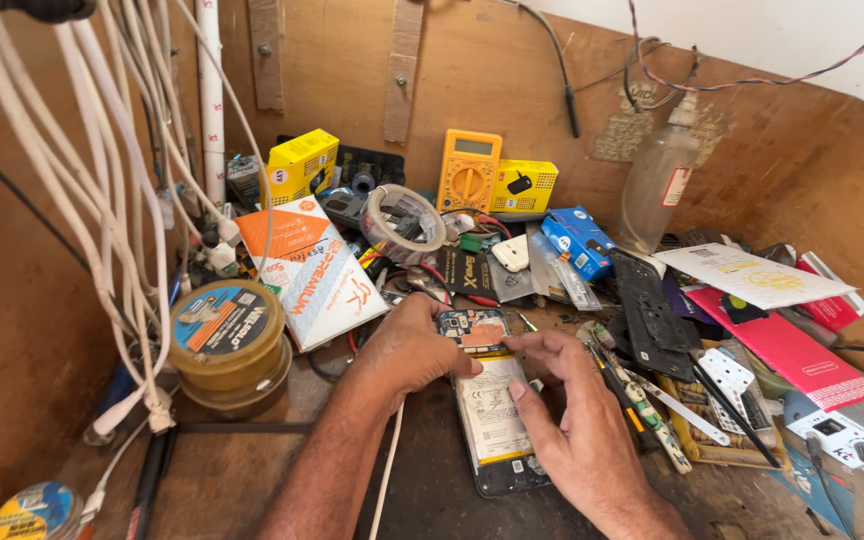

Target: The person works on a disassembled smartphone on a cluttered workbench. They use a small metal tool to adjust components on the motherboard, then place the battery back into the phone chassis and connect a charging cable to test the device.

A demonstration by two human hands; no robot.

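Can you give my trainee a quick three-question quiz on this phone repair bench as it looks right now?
1. True or false: the opened phone lies on the bench with its back cover off and its battery showing.
2. Which hand rests at the phone's top end, by the circuit board? A) the left hand B) the right hand
3. Fill in: the yellow meter leaning on the back wall, behind the tape roll, is a ____.

Key: 1 true; 2 A; 3 multimeter.
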